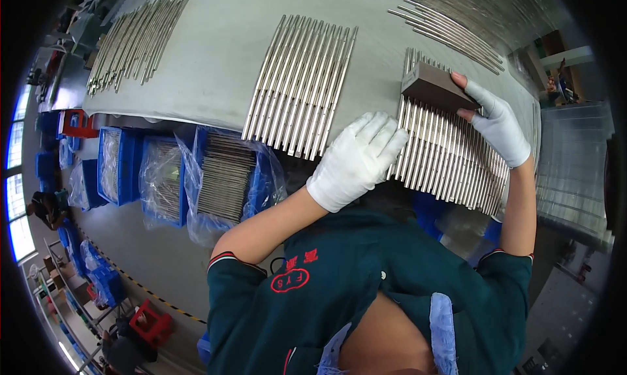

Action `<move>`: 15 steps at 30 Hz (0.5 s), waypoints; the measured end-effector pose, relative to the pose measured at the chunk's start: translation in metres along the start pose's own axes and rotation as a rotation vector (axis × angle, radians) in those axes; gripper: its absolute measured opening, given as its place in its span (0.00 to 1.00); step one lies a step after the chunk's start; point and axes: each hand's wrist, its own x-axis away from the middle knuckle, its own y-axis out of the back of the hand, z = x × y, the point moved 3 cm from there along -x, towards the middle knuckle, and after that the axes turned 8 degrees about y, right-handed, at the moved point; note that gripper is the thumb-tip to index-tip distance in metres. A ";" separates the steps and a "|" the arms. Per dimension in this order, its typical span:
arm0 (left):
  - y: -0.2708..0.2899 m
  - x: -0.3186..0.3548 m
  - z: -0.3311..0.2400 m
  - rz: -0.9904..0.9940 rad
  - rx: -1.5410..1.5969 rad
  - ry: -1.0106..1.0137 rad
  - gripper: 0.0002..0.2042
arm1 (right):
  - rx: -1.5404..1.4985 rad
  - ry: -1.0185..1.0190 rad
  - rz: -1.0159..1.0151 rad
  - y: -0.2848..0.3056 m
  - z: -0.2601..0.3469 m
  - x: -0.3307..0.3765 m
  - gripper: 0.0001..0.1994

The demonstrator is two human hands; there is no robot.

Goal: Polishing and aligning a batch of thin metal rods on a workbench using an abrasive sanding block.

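Observation:
My right hand (494,117), in a white glove with thumb and a fingertip bare, grips the end of a dark brown rectangular block (439,86). The block, which looks like a sanding sponge, lies across a row of shiny metal rods (447,149) set side by side. At that row's left edge rests my left hand (360,154), also in a white glove, its fingers stretched out flat against the outermost rods. Left of it, a second group of metal rods (300,87) lies on the grey-covered table (219,68).
More rods (140,35) lie at the table's far left, and several others (450,32) at the back right. Blue crates (121,163) lined with plastic, one full of rods (226,176), stand left below the table edge. A red stool (151,323) and people are farther off.

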 end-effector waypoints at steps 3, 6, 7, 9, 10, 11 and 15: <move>0.000 -0.001 0.002 0.016 0.002 -0.006 0.21 | 0.078 0.134 0.056 -0.018 0.019 -0.035 0.31; 0.000 -0.001 0.004 0.045 -0.020 -0.011 0.20 | 0.015 0.157 0.052 -0.023 0.018 -0.038 0.30; 0.001 0.000 0.004 0.045 -0.021 -0.011 0.20 | -0.054 0.105 0.042 -0.021 0.015 -0.033 0.30; 0.002 0.002 0.004 0.003 -0.015 0.006 0.21 | -0.048 -0.003 0.034 -0.004 0.002 -0.009 0.30; 0.002 0.002 0.002 0.001 -0.014 0.008 0.21 | -0.057 -0.014 0.009 -0.001 -0.001 0.001 0.30; 0.003 0.001 0.002 0.013 -0.006 0.017 0.23 | -0.067 -0.025 -0.017 0.000 -0.003 0.006 0.29; -0.001 0.001 0.004 0.026 -0.012 -0.005 0.26 | -0.013 0.158 -0.020 -0.023 0.017 -0.034 0.29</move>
